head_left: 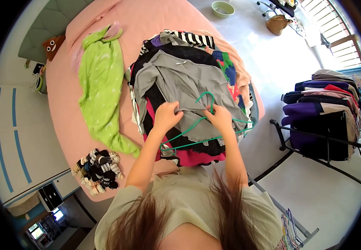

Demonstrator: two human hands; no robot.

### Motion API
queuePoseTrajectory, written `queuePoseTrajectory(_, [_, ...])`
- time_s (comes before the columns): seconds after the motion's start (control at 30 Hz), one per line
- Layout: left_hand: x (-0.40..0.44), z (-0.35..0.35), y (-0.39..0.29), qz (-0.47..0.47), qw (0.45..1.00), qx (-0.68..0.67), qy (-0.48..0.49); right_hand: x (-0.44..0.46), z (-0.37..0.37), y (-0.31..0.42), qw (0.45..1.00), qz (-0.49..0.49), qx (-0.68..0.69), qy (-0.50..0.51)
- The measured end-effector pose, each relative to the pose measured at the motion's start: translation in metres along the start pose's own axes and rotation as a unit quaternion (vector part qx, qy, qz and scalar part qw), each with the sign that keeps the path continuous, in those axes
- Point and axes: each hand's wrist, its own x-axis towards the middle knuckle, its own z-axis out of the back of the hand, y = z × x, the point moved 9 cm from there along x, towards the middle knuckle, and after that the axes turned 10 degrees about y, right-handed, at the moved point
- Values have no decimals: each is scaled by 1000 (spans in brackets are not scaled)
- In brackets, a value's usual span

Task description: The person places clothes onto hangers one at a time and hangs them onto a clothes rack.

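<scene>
A grey long-sleeved top (188,79) lies spread over a large heap of clothes on the bed. My left hand (168,116) is closed on a fold of this top, its fingers curled into the cloth. My right hand (218,117) is closed around the neck of a green clothes hanger (188,127), just under its hook. The hanger lies across the lower part of the top, its bar over the heap's near edge. Whether my right fingers also pinch some of the grey cloth, I cannot tell.
A lime-green garment (101,87) and a pile of socks (99,171) lie on the pink bed (64,125) to the left. Folded clothes hang on a black rack (326,137) at right. Loose hangers (288,233) hang near a grey pole. A green basin (223,9) sits on the floor.
</scene>
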Motion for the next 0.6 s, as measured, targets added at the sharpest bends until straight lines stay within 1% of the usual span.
queuePoseTrajectory(0.1, [-31, -12, -11, 33, 976, -146, 156, -26, -15, 3, 987, 1, -6, 158])
queuePoseTrajectory(0.17, [-53, -37, -22, -4, 966, -142, 216, -43, -27, 4, 973, 5, -14, 228])
queuePoseTrajectory(0.2, [-62, -48, -24, -25, 966, -100, 236, -48, -34, 0, 966, 4, -22, 257])
queuePoseTrajectory(0.23, [-69, -62, -17, -9, 958, -62, 281, -51, -40, -5, 958, 4, -29, 285])
queuePoseTrajectory(0.27, [-72, -68, -11, -7, 952, -75, 295, -52, -42, -9, 954, 0, -37, 296])
queuePoseTrajectory(0.3, [-71, -70, -9, -5, 947, -88, 308, -50, -34, -5, 959, 11, -49, 279])
queuePoseTrajectory(0.37, [-54, -54, -2, 14, 958, -67, 280, -40, -7, 13, 966, 35, -72, 245])
queuePoseTrajectory(0.4, [-41, -37, 5, 8, 977, -54, 207, -34, 1, 11, 959, 6, -72, 276])
queuePoseTrajectory(0.43, [-28, -18, 11, 35, 988, -55, 139, -24, 5, 2, 965, 19, -23, 259])
queuePoseTrajectory(0.47, [-15, -5, 22, 36, 995, -49, 73, -14, 11, -11, 965, 8, -11, 263])
queuePoseTrajectory(0.5, [-1, 11, 27, 29, 999, -18, 24, -2, 18, -18, 964, -3, 2, 266])
queuePoseTrajectory(0.53, [13, 25, 33, 38, 998, -40, -17, 12, 26, -19, 971, 3, 19, 240])
queuePoseTrajectory(0.57, [26, 28, 47, 23, 998, -40, -51, 25, 34, -20, 976, 10, 35, 214])
queuePoseTrajectory(0.6, [35, 34, 52, 18, 997, -3, -76, 37, 42, -20, 979, -14, 33, 199])
